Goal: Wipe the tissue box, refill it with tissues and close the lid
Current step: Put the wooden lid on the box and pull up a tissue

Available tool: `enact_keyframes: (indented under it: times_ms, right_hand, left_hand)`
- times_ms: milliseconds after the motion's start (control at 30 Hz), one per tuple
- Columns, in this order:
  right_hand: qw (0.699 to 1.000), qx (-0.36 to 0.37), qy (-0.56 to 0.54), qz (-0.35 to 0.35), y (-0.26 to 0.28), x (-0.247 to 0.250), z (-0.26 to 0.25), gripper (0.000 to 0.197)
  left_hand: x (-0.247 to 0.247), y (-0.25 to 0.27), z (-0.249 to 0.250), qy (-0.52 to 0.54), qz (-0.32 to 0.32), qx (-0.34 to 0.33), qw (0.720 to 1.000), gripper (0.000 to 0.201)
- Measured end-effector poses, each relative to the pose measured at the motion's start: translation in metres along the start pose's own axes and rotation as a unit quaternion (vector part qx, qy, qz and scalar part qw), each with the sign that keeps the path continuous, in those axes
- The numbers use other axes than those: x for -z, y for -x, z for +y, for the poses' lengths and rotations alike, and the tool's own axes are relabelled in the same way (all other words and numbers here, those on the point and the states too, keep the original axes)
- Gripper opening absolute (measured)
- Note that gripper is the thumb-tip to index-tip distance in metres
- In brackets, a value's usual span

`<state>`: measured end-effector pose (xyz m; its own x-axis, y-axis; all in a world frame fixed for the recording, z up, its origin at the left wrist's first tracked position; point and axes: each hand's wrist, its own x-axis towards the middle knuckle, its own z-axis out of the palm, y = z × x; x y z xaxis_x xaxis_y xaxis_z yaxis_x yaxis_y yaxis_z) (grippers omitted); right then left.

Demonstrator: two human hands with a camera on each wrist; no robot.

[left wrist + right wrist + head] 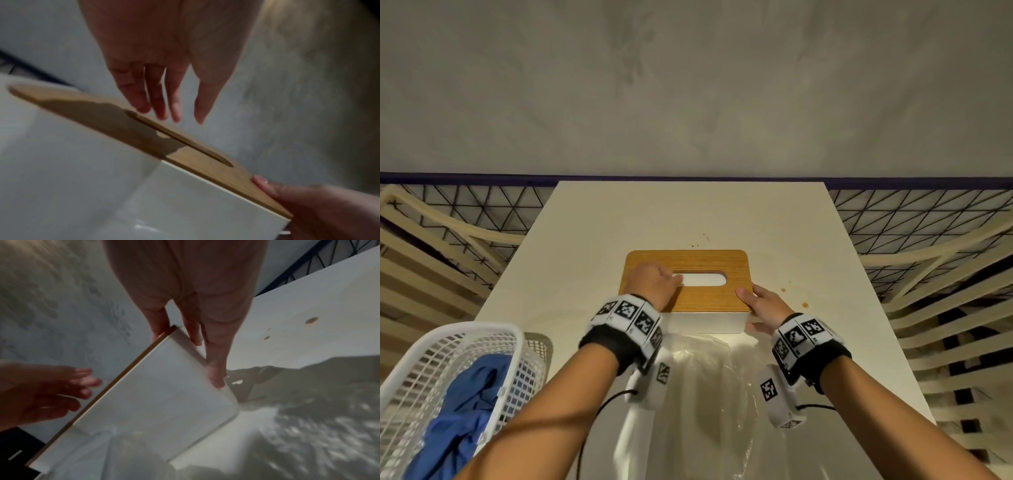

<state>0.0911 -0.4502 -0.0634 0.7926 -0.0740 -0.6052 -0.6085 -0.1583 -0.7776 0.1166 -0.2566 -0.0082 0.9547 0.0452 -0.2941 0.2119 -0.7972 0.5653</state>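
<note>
A white tissue box (pixel 707 322) with a wooden lid (pixel 688 294) sits mid-table, its long axis running left to right. The right hand (pixel 765 308) clasps the box's right end, thumb on the lid. The left hand (pixel 652 282) hovers flat and relaxed over the lid's left half beside the slot (pixel 703 279), possibly touching.

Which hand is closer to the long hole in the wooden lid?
Left. The left hand is over the wooden lid with its fingertips at the left end of the hole. The right hand grips the tissue box at its near right corner, away from the hole.
</note>
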Motion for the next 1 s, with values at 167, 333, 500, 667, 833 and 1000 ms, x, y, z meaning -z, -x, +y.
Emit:
enact_keyframes:
  times_ms: [167,333,500,667,833,1000]
  right_hand:
    - [1.0,-0.002,-0.021,0.0,-0.002,-0.002,-0.007,0.041]
    - [0.999,-0.013,-0.047,-0.001,-0.01,-0.004,-0.007,0.049]
    - [1.0,-0.009,-0.013,-0.002,-0.015,-0.002,-0.004,0.052]
    - [1.0,-0.009,-0.021,-0.001,-0.017,-0.002,-0.001,0.056]
    - [1.0,-0.005,-0.015,0.0,-0.017,-0.004,0.001,0.057]
    - [0.999,0.02,0.029,-0.004,-0.01,-0.005,-0.002,0.057]
  left_hand:
    - [-0.016,-0.025,0.023,-0.144,-0.04,0.056,0.987,0.046]
    - [-0.015,-0.036,0.027,-0.154,-0.064,0.078,0.983,0.04]
    - [-0.017,-0.048,0.021,-0.16,-0.077,0.098,0.979,0.031]
    - [-0.022,-0.049,0.018,-0.171,-0.079,0.08,0.979,0.006]
    - [-0.018,-0.043,0.017,-0.222,-0.106,0.056,0.968,0.029]
    - [-0.023,-0.044,0.021,-0.139,-0.055,0.116,0.982,0.025]
